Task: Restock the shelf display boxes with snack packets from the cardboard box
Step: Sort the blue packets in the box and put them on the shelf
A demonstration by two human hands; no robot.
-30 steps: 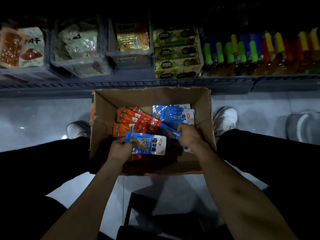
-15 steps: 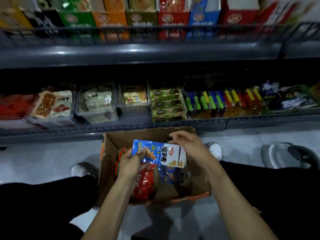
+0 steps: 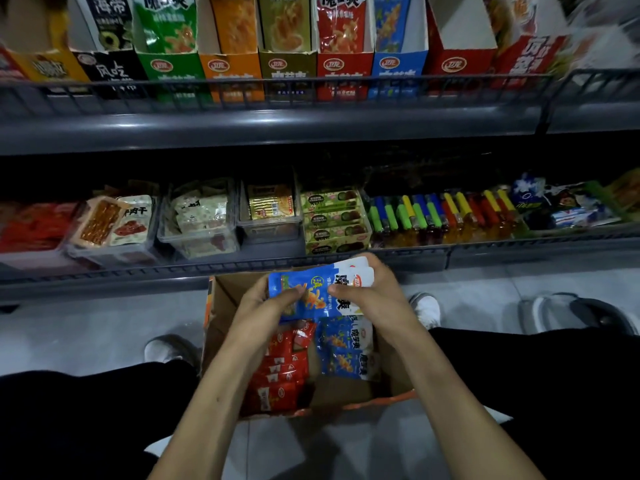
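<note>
Both hands, left hand [image 3: 266, 299] and right hand [image 3: 372, 292], pinch glossy blue packets [image 3: 317, 292] above the cardboard box [image 3: 225, 299]; red packets [image 3: 280, 372] fill its seven o'clock side.

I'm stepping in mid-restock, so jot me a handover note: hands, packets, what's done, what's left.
Left hand and right hand both grip a stack of blue packets above the cardboard box.
More blue packets and red packets remain in the box.
Done: stack picked up.
Left: likely slot it into the blue display box on the upper shelf, then restock the rest.
</note>
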